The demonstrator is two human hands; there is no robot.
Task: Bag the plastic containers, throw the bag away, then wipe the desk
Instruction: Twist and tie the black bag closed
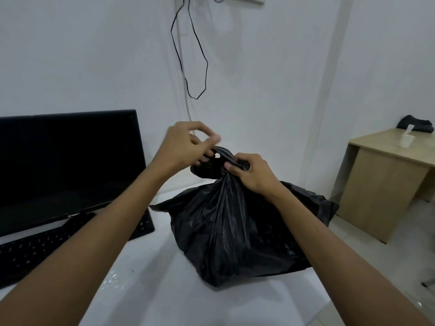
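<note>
A full black plastic bag (237, 231) stands on the white desk (164, 290), its top gathered into a twisted neck. My right hand (249, 172) grips that neck from the right. My left hand (188, 144) is just left of it and pinches a loop of the bag's top between thumb and fingers. What is inside the bag is hidden. Small wet specks lie on the desk near my left forearm.
A dark monitor (68, 165) and a black keyboard (47, 250) stand on the desk's left part. A black cable (200, 67) hangs down the wall behind. A beige side desk (386, 184) with a dark item on it stands at the right.
</note>
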